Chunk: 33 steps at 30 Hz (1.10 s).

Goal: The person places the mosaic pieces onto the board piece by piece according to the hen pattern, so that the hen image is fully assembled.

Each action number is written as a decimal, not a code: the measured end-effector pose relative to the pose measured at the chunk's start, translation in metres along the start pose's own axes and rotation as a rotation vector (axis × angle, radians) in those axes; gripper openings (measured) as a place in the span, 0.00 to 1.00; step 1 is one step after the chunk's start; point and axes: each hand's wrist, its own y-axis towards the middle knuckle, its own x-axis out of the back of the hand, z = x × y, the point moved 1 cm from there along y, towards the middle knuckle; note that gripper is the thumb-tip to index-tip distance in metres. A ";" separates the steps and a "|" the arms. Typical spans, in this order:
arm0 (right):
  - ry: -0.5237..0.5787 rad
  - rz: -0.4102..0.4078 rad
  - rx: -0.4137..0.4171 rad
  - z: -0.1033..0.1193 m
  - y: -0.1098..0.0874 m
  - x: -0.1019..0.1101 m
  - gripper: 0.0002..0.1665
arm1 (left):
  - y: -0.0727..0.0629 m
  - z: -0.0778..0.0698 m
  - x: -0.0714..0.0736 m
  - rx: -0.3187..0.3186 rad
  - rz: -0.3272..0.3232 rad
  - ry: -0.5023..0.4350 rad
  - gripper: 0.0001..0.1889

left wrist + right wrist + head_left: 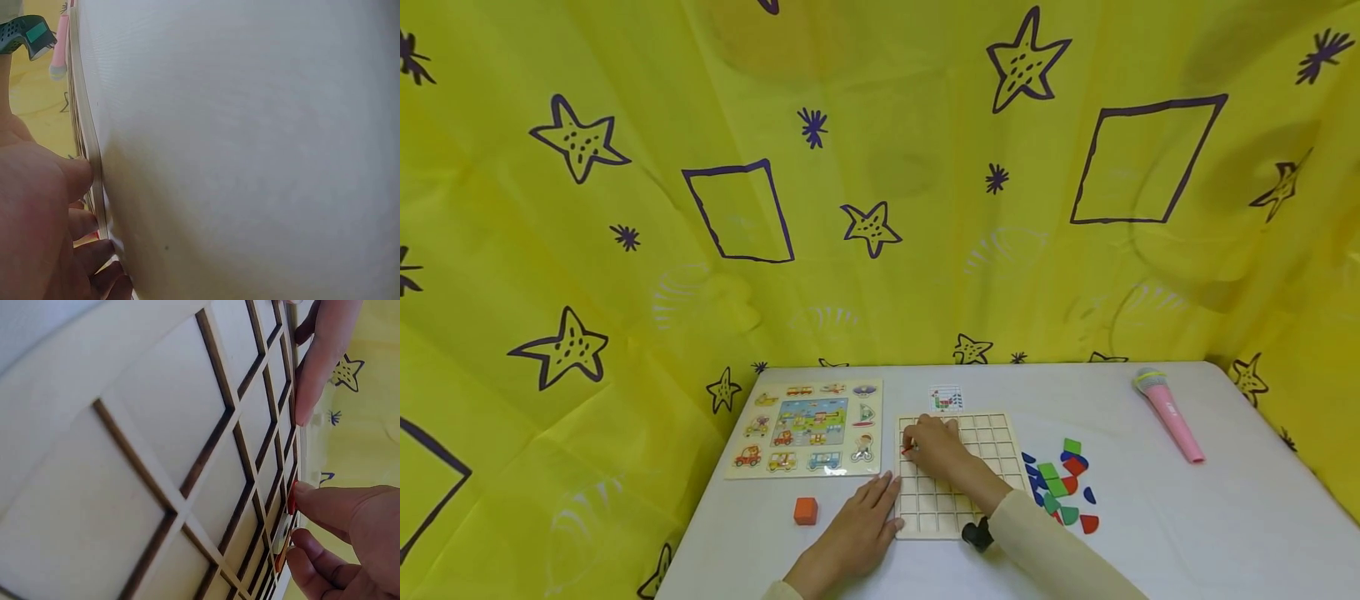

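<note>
The left hand (863, 518), fingers straight, apparently steadies the square-gridded pale wooden board (928, 504) while the right hand (940, 450) pinches a small red piece (292, 497) at its left side

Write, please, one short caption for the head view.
Right hand handles a red piece on the gridded board; left hand rests at its edge.

Ahead of you and to both sides hangs a yellow cloth (917, 287), creased by soft folds and printed with dark dotted stars (1028, 71), spiky bursts (813, 127), four-sided outlines (1150, 158) and fainter, pale striped shapes (1000, 247). Before you stands a white-covered table (1150, 533), its far right corner rounded, under fairly even light.
</note>
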 end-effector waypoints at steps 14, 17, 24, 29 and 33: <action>-0.021 0.007 0.000 -0.007 0.002 -0.001 0.09 | 0.000 0.002 0.001 -0.045 -0.032 0.006 0.35; -0.022 0.006 -0.002 -0.007 0.002 -0.001 0.09 | 0.000 0.001 0.000 -0.036 -0.024 0.003 0.35; -0.014 -0.005 -0.032 -0.009 0.000 0.002 0.08 | 0.001 -0.001 -0.001 -0.028 -0.005 -0.011 0.35; 0.064 -0.059 0.002 0.016 0.000 0.033 0.07 | 0.000 0.000 -0.002 -0.054 -0.017 -0.005 0.34; 0.213 -0.152 0.160 0.076 -0.008 0.095 0.09 | 0.000 0.002 0.000 -0.063 -0.046 -0.011 0.34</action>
